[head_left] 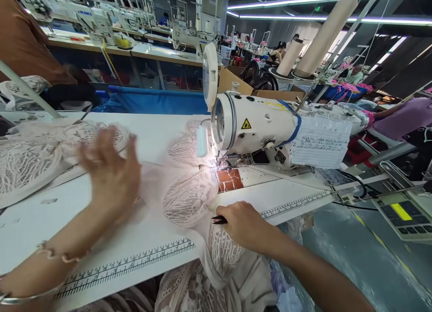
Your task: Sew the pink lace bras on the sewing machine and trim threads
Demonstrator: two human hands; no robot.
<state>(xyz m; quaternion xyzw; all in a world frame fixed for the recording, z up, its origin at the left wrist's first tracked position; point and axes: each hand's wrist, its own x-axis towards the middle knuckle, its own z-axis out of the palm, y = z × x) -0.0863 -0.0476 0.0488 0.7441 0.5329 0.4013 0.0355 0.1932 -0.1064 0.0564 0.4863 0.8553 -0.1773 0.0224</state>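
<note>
My left hand (111, 175), smeared by motion, reaches over the left of the white table with its fingers spread. It is nearest to a pile of pale lace bra pieces (29, 166); whether it touches them I cannot tell. My right hand (245, 226) is closed around small black thread snips (219, 220), their points showing past the fingers. Beside it, a pale lace bra cup (191, 197) lies in front of the lit needle area of a white sewing machine (256, 118). More lace fabric (222, 249) hangs over the table's front edge below that hand.
Printed ruler scales (135, 262) run along the front edge of the table (162, 258). A handwritten sheet (319, 141) covers the machine's right side. A control panel (405, 213) stands at the right. Behind are a cardboard box (231, 80) and thread cones (327, 33). People sit nearby.
</note>
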